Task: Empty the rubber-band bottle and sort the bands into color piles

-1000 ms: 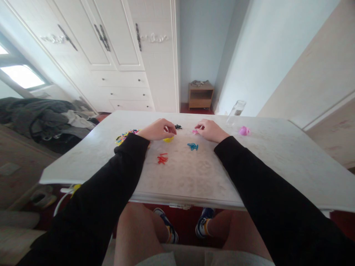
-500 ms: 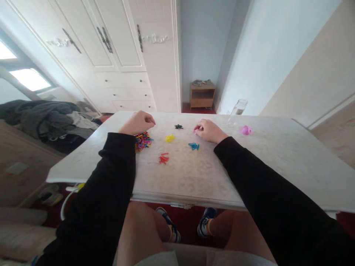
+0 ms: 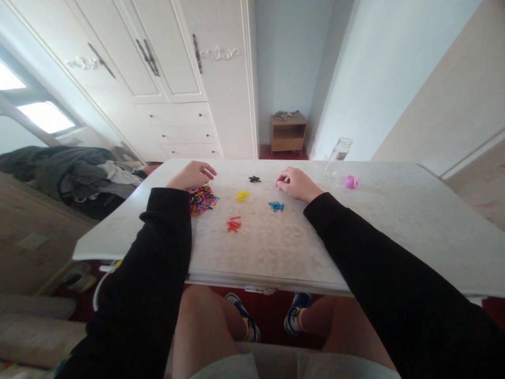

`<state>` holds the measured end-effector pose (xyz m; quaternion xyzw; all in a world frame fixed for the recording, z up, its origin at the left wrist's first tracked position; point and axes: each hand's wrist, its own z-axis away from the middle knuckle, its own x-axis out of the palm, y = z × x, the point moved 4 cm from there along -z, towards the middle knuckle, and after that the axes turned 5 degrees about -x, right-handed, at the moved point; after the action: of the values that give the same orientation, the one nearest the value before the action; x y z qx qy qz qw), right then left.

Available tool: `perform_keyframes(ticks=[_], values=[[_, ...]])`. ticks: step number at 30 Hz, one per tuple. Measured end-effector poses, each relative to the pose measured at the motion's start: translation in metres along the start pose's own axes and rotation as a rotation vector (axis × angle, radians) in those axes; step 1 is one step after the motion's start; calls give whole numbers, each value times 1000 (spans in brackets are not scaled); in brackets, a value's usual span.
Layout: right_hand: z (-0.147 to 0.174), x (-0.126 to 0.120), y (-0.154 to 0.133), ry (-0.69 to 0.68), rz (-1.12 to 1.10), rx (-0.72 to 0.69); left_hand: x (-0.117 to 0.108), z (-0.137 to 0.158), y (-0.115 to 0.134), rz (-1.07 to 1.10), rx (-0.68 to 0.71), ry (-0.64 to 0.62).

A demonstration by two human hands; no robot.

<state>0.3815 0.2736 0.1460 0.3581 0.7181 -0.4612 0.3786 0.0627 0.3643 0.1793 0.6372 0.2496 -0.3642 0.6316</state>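
Left hand: my left hand (image 3: 191, 175) is over the far edge of the mixed pile, fingers loosely bent; cannot tell whether thumb and finger meet or hold anything.
Mixed pile: many-coloured small pieces (image 3: 204, 200) heaped on the left part of the worktop (image 3: 394, 231), partly behind my left wrist and sleeve.
Right hand: my right hand (image 3: 299, 185) is low at the worktop, fingers curled, thumb and fingertips close together at a bit of pink (image 3: 277, 185); cannot tell if they pinch it or only touch it.
Red: red pieces (image 3: 234, 225), loose cluster, nearest to me of the colour groups.
Yellow: yellow pieces (image 3: 242, 196), just right of the mixed pile, beyond the red.
Black: black pieces (image 3: 254, 179), farther out, between my two hands.
Blue: blue pieces (image 3: 276, 206), on the near side of my right hand, apart from it.
Right side: clear glass jar (image 3: 338, 154) near the far edge; rounded purple-pink thing (image 3: 351, 182) just beside it.
Beyond: white wardrobe (image 3: 232, 110), small wooden cabinet (image 3: 289, 143); dark clothes (image 3: 67, 173) heaped off to the left.
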Motion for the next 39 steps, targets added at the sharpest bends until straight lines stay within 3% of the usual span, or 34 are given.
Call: perform_keyframes(ticks=[7, 33, 39], values=[[-1, 2, 3, 14, 3, -27, 5, -3, -5, -22, -23, -74], [-1, 3, 2, 21, 8, -32, 3, 0, -1, 107, -21, 141], [-1, 4, 2, 21, 26, -34, 7, 4, 7, 178, 60, 172]])
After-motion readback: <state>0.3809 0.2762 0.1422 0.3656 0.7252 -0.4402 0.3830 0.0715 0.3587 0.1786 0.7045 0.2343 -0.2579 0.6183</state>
